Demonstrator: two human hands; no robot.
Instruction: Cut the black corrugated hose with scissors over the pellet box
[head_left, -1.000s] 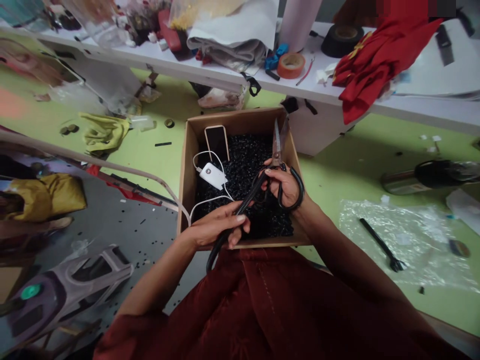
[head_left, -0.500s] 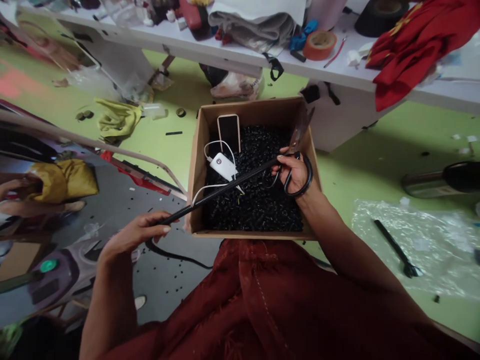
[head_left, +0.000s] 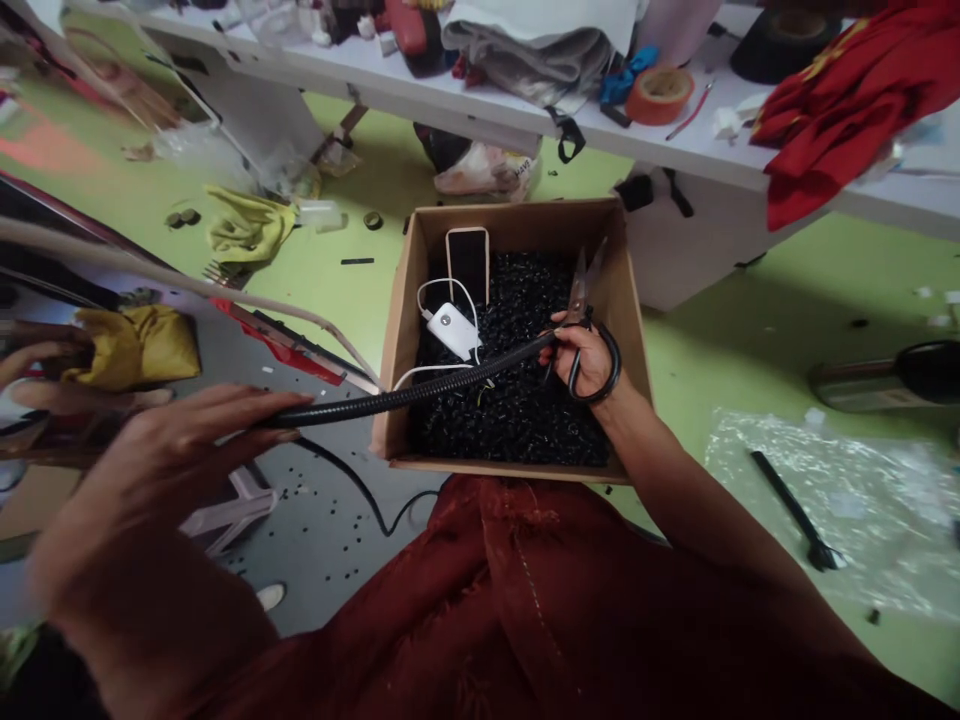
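Note:
A long black ribbed tube stretches between my two hands, across the front of a cardboard box. My left hand grips the tube at the lower left, outside the box. Over the box, my right hand pinches the tube's other end and also holds scissors with black handles, blades pointing up and away and spread apart. Small black cut pieces cover the box's bottom. On them lie a white power bank with a white cable and a phone leaning on the back wall.
A white workbench runs across the back, bearing orange tape and red cloth. At right are a metal flask and a plastic sheet on the green surface. A person's arm shows at far left.
My left hand has moved left and nearer to the camera, drawing the tube along to a flatter line. The scissors' blades are spread wider, and my right hand stays above the box.

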